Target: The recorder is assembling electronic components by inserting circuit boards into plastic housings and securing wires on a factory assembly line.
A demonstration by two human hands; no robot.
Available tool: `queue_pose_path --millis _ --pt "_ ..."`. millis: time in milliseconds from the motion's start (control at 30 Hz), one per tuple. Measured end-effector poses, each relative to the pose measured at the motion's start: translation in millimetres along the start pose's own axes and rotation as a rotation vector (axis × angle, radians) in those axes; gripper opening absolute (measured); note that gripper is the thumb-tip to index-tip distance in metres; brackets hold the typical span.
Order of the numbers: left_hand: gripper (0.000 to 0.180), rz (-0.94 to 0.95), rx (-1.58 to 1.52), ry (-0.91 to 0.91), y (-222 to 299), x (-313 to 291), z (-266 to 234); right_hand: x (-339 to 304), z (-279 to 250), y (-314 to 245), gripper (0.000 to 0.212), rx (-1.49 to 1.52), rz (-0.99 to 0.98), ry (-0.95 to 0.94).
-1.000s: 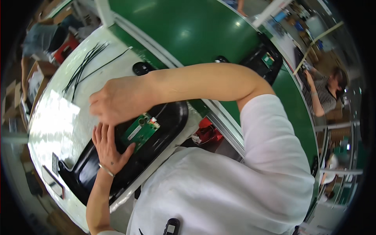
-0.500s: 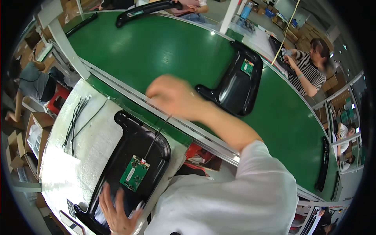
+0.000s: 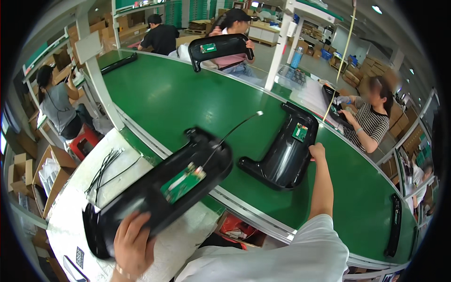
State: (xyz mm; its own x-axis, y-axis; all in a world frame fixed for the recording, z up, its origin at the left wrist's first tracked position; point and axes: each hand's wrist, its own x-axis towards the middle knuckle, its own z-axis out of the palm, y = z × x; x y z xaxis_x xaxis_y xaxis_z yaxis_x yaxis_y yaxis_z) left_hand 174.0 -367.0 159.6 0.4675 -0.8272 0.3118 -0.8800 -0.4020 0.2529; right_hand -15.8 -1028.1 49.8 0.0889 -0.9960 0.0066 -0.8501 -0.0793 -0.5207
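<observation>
My left hand (image 3: 134, 246) grips the near end of a black plastic housing (image 3: 136, 199), which is lifted and tilted over the white worktable. A green circuit board (image 3: 181, 185) sits inside it. From the board runs a thin black cable (image 3: 232, 129), its white plug hanging free over the green belt. My right arm reaches across to a second black housing (image 3: 282, 157) lying on the belt. My right hand (image 3: 318, 152) is closed on its right edge, the fingertips partly hidden. That housing holds a small green board (image 3: 299, 132) too.
A bundle of black cables (image 3: 97, 176) lies on the white worktable (image 3: 188, 230). Along its edge runs the green conveyor belt (image 3: 188, 91) with a metal rail. Across the belt, one person holds up another housing (image 3: 218, 50); a striped-sleeved person (image 3: 371, 117) works at the right.
My left hand has raised the near housing off the worktable toward the belt. My right hand has let go of the cable and moved right to the second housing. The view has tilted up.
</observation>
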Motion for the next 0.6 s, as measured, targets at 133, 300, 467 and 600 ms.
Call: queue_pose_path --millis 133,300,467,600 --pt "0.021 0.2 -0.022 0.027 -3.1 122.4 40.8 -32.1 -58.8 53.1 0.036 0.057 -0.025 0.164" --pt "0.025 0.383 -0.055 -0.012 17.6 277.6 169.6 -91.9 -129.1 171.4 0.023 0.548 -0.016 0.263" --pt "0.031 0.413 -0.145 0.146 53.7 337.0 227.9 -178.1 -149.2 142.0 0.023 1.02 0.138 0.098" --pt "0.042 0.318 -0.725 0.242 78.4 282.4 144.9 -233.8 -130.1 51.3 0.022 1.134 0.057 -0.034"
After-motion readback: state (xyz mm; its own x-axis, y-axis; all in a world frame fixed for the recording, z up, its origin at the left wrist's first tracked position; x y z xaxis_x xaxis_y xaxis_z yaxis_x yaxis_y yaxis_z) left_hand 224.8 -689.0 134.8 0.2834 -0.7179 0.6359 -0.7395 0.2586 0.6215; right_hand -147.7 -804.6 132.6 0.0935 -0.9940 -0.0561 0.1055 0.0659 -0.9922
